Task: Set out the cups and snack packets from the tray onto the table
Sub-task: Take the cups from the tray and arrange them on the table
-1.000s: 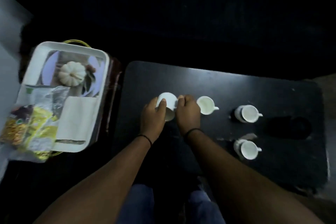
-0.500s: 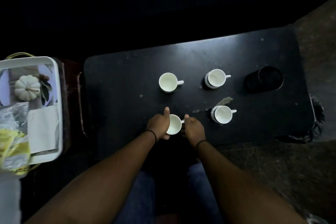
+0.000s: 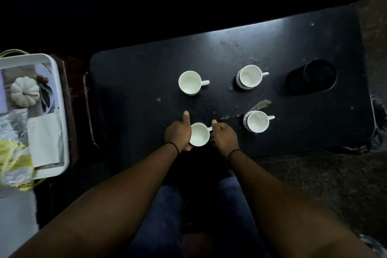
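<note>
A white cup point(image 3: 199, 134) stands upright near the front edge of the black table point(image 3: 136, 81). My left hand point(image 3: 178, 132) wraps its left side with the thumb raised. My right hand point(image 3: 224, 135) pinches its handle. Three more white cups stand on the table: one behind it point(image 3: 190, 82), one at the back right point(image 3: 250, 76), one to the right point(image 3: 258, 121). The white tray point(image 3: 60, 111) sits at the left, with yellow snack packets point(image 3: 15, 161) over its near end.
A black round container point(image 3: 314, 76) stands at the table's right end. On the tray lie a small white pumpkin point(image 3: 24, 91) and a folded white napkin point(image 3: 45, 138). My blue-trousered knees point(image 3: 163, 211) are below the table's front edge.
The cup in both hands came from higher up near the back cup down to the table's front edge. Since half a second ago the hands have hardly moved.
</note>
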